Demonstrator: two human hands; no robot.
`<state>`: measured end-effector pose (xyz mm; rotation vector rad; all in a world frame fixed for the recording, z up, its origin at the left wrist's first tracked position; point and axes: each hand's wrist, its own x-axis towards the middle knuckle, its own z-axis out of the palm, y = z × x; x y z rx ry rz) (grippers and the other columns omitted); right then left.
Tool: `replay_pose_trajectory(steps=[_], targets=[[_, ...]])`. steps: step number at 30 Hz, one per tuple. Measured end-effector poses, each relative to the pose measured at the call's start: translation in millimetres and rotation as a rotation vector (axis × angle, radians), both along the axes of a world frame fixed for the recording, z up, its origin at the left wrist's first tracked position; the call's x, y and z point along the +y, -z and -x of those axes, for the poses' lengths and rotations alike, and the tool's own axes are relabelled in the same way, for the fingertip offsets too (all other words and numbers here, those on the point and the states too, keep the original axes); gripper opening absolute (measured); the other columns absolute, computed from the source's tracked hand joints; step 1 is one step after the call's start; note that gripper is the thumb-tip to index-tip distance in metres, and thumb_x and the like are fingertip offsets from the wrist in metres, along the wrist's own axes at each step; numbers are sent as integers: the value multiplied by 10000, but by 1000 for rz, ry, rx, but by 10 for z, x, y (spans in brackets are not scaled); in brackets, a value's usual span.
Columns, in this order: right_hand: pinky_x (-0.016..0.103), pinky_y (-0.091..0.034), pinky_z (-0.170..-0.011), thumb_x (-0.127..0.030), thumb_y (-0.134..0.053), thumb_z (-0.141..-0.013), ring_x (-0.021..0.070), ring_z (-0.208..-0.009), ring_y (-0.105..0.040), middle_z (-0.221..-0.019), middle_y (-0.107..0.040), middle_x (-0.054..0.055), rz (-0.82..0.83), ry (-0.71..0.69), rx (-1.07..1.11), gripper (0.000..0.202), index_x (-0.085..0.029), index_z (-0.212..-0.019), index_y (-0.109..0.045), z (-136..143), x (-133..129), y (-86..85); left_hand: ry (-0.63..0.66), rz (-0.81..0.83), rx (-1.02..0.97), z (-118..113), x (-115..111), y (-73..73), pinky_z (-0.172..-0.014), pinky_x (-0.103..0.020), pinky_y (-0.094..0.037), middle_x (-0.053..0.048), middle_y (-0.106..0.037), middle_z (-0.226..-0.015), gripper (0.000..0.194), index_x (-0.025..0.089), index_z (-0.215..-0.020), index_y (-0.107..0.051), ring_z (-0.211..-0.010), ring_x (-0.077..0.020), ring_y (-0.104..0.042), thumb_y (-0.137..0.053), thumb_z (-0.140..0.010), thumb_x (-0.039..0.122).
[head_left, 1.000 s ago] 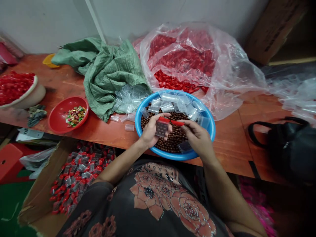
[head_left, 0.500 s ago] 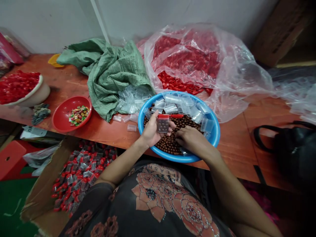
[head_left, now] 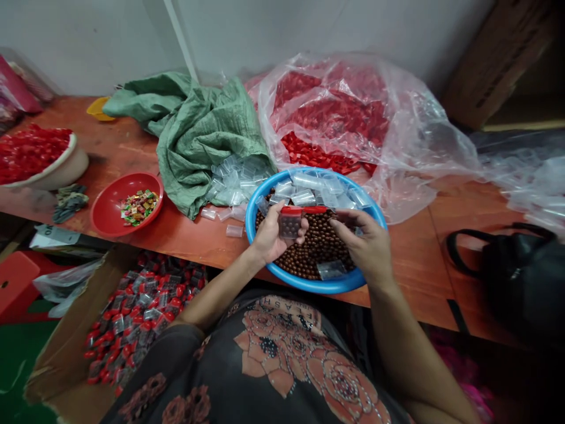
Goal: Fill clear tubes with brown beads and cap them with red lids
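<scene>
My left hand is closed around a small clear plastic box with a red lid, held upright over the blue basin. Brown balls show through the box's wall. A red strip, apparently part of the lid, sticks out to the right from the box's top. Close to the strip's right end is my right hand, thumb and forefinger brought together; what they pinch, if anything, I cannot make out. Brown balls fill the basin below, with clear plastic sleeves along its far side and one sleeve near the front.
Behind the basin lies a clear bag of red pieces. A green sack and a red bowl of small wrapped pieces are leftward. Below the table edge, a carton holds lidded boxes. A black bag sits right.
My right hand has risen from the balls at the basin's front to beside the red strip, uncovering a clear sleeve. My left hand still holds the box in nearly the same place.
</scene>
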<state>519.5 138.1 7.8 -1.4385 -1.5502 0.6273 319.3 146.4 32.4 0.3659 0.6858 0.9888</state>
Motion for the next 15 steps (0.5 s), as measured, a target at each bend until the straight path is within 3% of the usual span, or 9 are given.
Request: replay_pose_trajectory(steps=[2,7,10,15], targets=[[369,-546,-848,-403,-699,-854,203,-907,-683,-988,-731,49,-42,47,103,299,-232,-1098,-699,29,-17,-55,8,13,1,-1,10,-22,-517,-234,-473,-95,-717,-742,490,113,-952,-672,-588,-139,-645,-365,-989,492],[390,-545,-904,-383,-687,-878,206,-956,-680,-1013,-727,46,-126,57,115,240,-250,-1074,-724,100,-34,-136,39,47,21,-22,28,2,-517,-242,-480,-84,-709,-722,495,117,-932,-675,-570,-135,-634,-375,-990,507],[395,-552,-907,-350,-691,-882,201,-954,-684,-1009,-725,38,-155,25,154,223,-265,-1088,-713,165,-30,-198,66,15,57,-53,19,47,-466,-225,-449,-52,-700,-716,451,147,-928,-666,-543,-120,-615,-392,-984,500],[407,-543,-914,-338,-687,-891,205,-962,-672,-981,-732,26,-193,-116,37,143,-287,-1012,-745,285,2,-325,86,-119,177,-122,-17,84,-370,-189,-376,-15,-668,-679,452,167,-1000,-662,-486,-104,-582,-434,-960,555]])
